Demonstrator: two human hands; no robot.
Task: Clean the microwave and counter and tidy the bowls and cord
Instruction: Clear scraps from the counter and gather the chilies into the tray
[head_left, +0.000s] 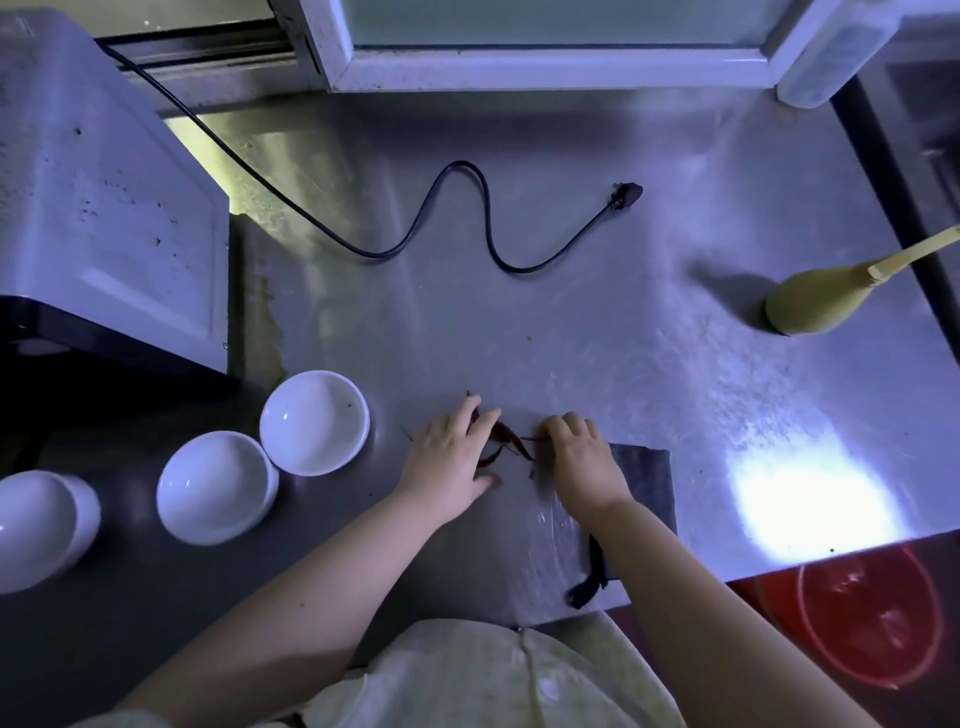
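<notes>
A white microwave (104, 208) stands at the left of the steel counter (597, 338). Its black cord (467, 176) snakes across the counter and ends in a loose plug (626, 195). Three white bowls sit at the front left: one (314, 421), a second (215, 486) and a third (36, 525) at the frame's edge. Several dark red dried chillies (506, 436) lie between my hands. My left hand (452, 462) rests flat, fingers spread over them. My right hand (579, 460) pinches a chilli stem, over a dark cloth (647, 483).
A pale bamboo brush (821, 299) with a stick handle lies at the right. A window frame (545, 67) runs along the back. Below the counter's front right edge stands a red bucket (872, 618). Brown stains mark the counter beside the microwave.
</notes>
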